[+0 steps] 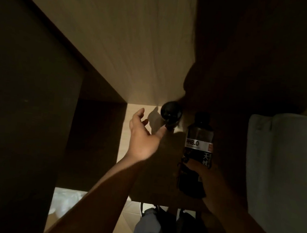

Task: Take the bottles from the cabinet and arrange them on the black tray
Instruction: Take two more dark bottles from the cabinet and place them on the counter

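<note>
Inside a dim wooden cabinet, a dark bottle stands at the back, seen from above with its round cap showing. My left hand reaches toward it with fingers spread, and its fingertips are at the bottle's side. My right hand grips a second dark bottle with a white "8.0" label around its lower half and holds it upright near the cabinet's front. The black tray is not in view.
A dark cabinet panel fills the left side. A pale grey cloth-like surface sits at the right. Below the shelf edge I see my grey trousers and a light floor.
</note>
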